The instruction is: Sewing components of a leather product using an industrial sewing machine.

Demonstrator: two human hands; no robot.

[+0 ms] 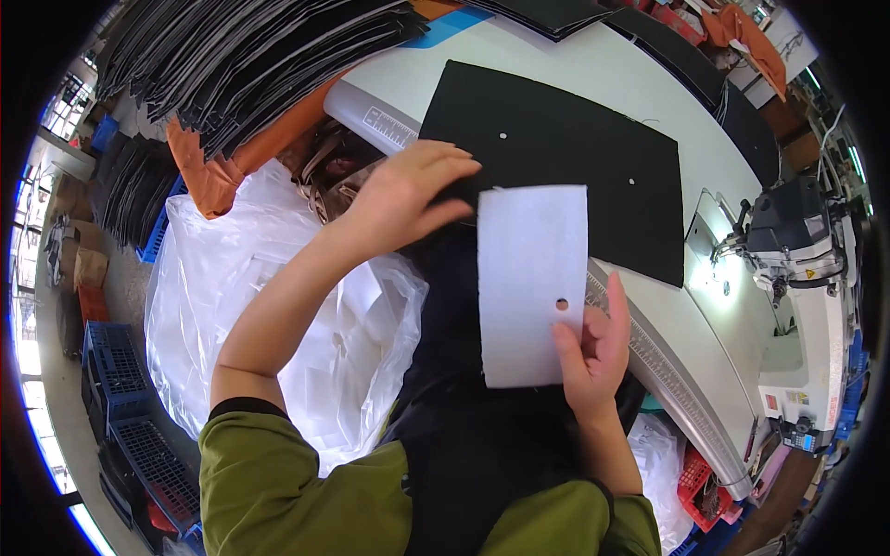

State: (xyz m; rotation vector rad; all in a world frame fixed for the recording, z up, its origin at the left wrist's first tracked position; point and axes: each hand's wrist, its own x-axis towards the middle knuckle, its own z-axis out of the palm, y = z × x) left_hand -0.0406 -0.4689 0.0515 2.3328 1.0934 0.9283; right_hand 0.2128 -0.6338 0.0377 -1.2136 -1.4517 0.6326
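My right hand [596, 363] grips a white rectangular sheet [530, 264] by its right edge, with the thumb on the face towards me. The sheet stands upright before my body and has one small round hole near the thumb. Behind it, a black flat panel [565, 153] with two small pale marks lies on the white table. My left hand [399, 196] hovers at the panel's near left corner, thumb and fingers apart, with nothing visible in it. A narrow gap separates its fingertips from the white sheet.
On the right stands a sewing machine [797, 236] with its lamp lit. A ruler scale [663, 366] runs along the table's near edge. A clear plastic bag [278, 324] of white pieces sits below my left arm. Stacked black panels [250, 65] rise at the upper left.
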